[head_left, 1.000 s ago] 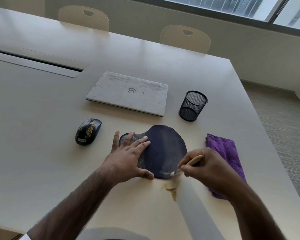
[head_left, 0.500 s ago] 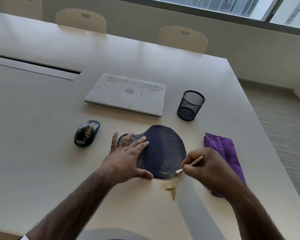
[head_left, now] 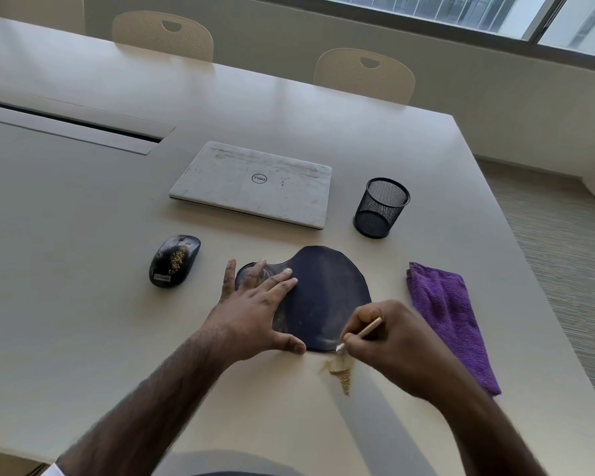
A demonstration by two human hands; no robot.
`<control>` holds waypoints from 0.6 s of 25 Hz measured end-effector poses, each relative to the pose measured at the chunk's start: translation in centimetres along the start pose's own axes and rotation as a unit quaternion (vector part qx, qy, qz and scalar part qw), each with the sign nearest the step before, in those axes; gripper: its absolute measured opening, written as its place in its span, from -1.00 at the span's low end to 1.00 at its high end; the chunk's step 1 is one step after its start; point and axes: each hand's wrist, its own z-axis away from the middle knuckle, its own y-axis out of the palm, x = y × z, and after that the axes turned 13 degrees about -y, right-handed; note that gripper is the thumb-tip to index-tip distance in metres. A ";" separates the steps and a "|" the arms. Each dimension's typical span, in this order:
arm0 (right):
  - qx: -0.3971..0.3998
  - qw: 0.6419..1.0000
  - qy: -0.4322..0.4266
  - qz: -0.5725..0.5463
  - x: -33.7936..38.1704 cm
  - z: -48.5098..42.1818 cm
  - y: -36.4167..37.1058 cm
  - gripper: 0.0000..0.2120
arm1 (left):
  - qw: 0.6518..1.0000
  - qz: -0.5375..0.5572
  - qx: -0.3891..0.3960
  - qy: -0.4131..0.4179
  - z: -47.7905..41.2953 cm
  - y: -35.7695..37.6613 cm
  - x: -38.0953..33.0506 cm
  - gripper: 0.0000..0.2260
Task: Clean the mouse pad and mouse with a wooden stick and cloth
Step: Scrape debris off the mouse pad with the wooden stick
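Stick [head_left: 364, 333] tip dragged toward pad's [head_left: 327, 297] 6 o'clock edge, pushing debris [head_left: 340, 371] off; right hand [head_left: 392, 345] grip pinched round stick; left hand [head_left: 255, 307] flat, open, pinning pad.

The pad [head_left: 327, 297] looked smooth and slightly glossy, the cloth [head_left: 450, 321] fuzzy, the stick [head_left: 370, 328] pale wood, the cup [head_left: 380, 209] black wire mesh.

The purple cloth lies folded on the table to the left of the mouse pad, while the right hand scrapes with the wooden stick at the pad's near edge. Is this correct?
Not quite. In the head view the purple cloth lies to the right of the mouse pad, not the left. The rest holds: the right hand scrapes with the wooden stick at the pad's near edge.
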 end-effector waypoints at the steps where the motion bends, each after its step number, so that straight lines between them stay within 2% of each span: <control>1: -0.025 1.000 0.012 -0.012 -0.5 -0.1 -0.6 -0.87 | 1.000 0.001 0.000 0.000 0.0 0.0 0.0 0.05; 4: -0.109 0.994 0.025 0.001 -1.3 -0.5 -1.7 -0.87 | 1.000 0.007 -0.002 0.002 0.0 0.0 0.0 0.04; 9: -0.040 0.999 0.006 0.009 -0.5 -0.3 0.4 -0.85 | 1.000 0.005 -0.002 0.002 0.0 0.1 0.0 0.04; 12: -0.074 0.997 0.009 -0.009 -0.9 -0.5 -0.3 -0.86 | 1.000 0.011 -0.002 0.003 0.0 0.1 0.0 0.04; 15: -0.033 0.999 -0.004 -0.011 -0.4 -0.4 0.3 -0.87 | 1.000 0.008 -0.001 0.002 0.1 0.1 0.1 0.04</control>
